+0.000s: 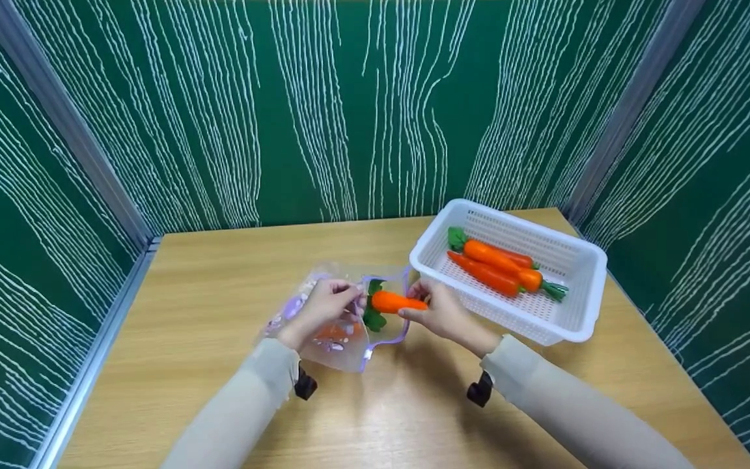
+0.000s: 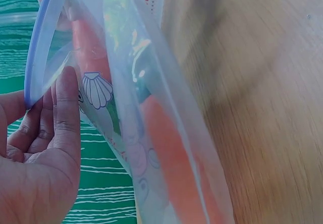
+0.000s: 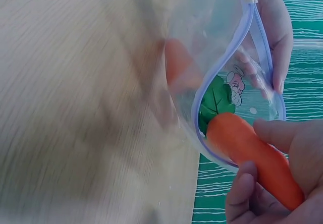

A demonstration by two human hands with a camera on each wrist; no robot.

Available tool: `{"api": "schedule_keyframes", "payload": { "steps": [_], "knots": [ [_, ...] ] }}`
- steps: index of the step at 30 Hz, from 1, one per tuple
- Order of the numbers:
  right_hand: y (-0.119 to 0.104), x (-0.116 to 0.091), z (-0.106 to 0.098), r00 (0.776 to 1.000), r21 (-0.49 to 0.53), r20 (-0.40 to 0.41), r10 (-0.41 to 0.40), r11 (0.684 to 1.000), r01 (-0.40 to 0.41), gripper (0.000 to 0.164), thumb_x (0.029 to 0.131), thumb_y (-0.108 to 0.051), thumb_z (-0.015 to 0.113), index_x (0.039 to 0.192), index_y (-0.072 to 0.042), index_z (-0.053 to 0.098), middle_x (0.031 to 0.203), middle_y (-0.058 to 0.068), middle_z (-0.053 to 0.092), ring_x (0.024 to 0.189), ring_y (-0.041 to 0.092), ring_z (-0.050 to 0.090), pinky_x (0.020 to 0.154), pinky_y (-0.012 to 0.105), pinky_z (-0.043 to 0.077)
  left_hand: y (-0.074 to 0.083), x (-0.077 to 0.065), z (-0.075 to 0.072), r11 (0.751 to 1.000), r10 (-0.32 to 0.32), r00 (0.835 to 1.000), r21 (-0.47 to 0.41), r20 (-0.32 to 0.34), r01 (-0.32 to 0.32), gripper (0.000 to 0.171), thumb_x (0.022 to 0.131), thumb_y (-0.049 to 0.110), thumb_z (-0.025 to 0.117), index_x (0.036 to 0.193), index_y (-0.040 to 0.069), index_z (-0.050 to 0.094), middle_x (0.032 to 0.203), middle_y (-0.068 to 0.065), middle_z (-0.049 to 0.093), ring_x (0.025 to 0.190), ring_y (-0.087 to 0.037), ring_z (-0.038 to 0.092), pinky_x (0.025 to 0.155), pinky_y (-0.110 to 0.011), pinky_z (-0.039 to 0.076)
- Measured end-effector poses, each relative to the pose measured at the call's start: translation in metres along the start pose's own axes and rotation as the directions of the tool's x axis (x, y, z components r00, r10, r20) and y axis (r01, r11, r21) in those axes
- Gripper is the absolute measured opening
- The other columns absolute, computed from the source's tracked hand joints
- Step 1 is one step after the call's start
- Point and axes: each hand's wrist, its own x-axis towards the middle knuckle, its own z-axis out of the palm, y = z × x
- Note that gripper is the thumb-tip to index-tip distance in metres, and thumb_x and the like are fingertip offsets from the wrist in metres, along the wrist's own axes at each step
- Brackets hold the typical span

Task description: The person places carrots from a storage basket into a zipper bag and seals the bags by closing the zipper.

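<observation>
As the bag seems floppy, your left hand pinches its rim. Your right hand grips a carrot, leaves inside.

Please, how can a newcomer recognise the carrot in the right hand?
On the wooden table, a purple-edged bag is left of the white basket. At the bag's open mouth is the carrot, leaves pointing in; only this carrot is in the right hand.

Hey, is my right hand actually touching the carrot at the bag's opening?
Touching. The right wrist view shows it plainly: the right hand grips the carrot, with skin directly against its orange surface.
</observation>
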Motion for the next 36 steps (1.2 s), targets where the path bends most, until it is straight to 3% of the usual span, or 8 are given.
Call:
{"api": "schedule_keyframes", "payload": {
  "steps": [4, 9, 12, 18, 26, 36],
  "knots": [
    [0.002, -0.003, -0.002, 0.998, -0.001, 0.045, -0.034, 0.999, 0.035, 0.028, 0.091, -0.002, 0.085, 0.113, 0.002, 0.069, 0.105, 0.015, 0.072, 0.089, 0.023, 0.062, 0.088, 0.039, 0.059, -0.001, 0.0, 0.0, 1.0, -0.013, 1.0, -0.008, 0.001, 0.013, 0.032, 0.114, 0.025, 0.06, 0.11, -0.003, 0.073, 0.087, -0.004, 0.07, 0.073, -0.015, 0.066, 0.066, -0.024, 0.063],
    [0.003, -0.005, -0.008, 0.996, 0.035, 0.06, -0.069, 0.997, 0.067, 0.034, 0.087, 0.006, 0.074, 0.121, 0.008, 0.07, 0.107, 0.019, 0.072, 0.087, 0.02, 0.062, 0.08, 0.028, 0.054, -0.002, 0.003, 0.001, 1.0, 0.006, 1.0, -0.003, -0.013, -0.006, 0.032, 0.114, 0.023, 0.06, 0.108, -0.006, 0.073, 0.083, -0.002, 0.07, 0.069, -0.012, 0.066, 0.065, -0.022, 0.063],
    [0.003, -0.006, -0.011, 0.997, 0.093, 0.049, -0.055, 0.994, 0.05, 0.039, 0.083, 0.008, 0.069, 0.122, 0.01, 0.069, 0.108, 0.022, 0.071, 0.086, 0.019, 0.064, 0.075, 0.024, 0.055, -0.002, 0.003, 0.002, 1.0, 0.017, 1.0, 0.005, -0.024, -0.017, 0.032, 0.113, 0.021, 0.06, 0.108, -0.008, 0.073, 0.081, -0.001, 0.069, 0.067, -0.011, 0.065, 0.066, -0.021, 0.063],
    [0.004, -0.008, -0.018, 1.0, 0.195, 0.005, 0.022, 0.981, -0.023, 0.025, 0.091, 0.007, 0.073, 0.116, 0.008, 0.07, 0.111, 0.022, 0.072, 0.086, 0.019, 0.069, 0.076, 0.022, 0.062, -0.001, 0.003, 0.002, 1.0, -0.001, 1.0, 0.001, -0.018, 0.001, 0.032, 0.114, 0.023, 0.06, 0.11, -0.006, 0.073, 0.084, -0.002, 0.069, 0.069, -0.012, 0.066, 0.068, -0.022, 0.063],
    [0.007, -0.007, -0.011, 0.999, 0.11, -0.003, -0.033, 0.993, 0.034, 0.021, 0.092, 0.005, 0.081, 0.113, 0.007, 0.077, 0.102, 0.022, 0.078, 0.078, 0.016, 0.063, 0.069, 0.018, 0.056, 0.0, 0.001, 0.002, 1.0, -0.005, 1.0, 0.003, 0.002, 0.005, 0.032, 0.114, 0.025, 0.059, 0.111, -0.004, 0.073, 0.086, -0.003, 0.071, 0.071, -0.014, 0.067, 0.068, -0.024, 0.064],
    [0.0, -0.006, -0.001, 0.996, 0.106, 0.038, -0.077, 0.992, 0.072, 0.018, 0.092, 0.009, 0.075, 0.11, 0.009, 0.076, 0.105, 0.025, 0.078, 0.078, 0.017, 0.067, 0.07, 0.019, 0.059, 0.002, 0.002, 0.004, 1.0, -0.004, 1.0, -0.008, -0.008, 0.004, 0.029, 0.113, 0.023, 0.061, 0.105, -0.002, 0.074, 0.084, -0.003, 0.07, 0.07, -0.014, 0.068, 0.069, -0.024, 0.064]
  ]
}}
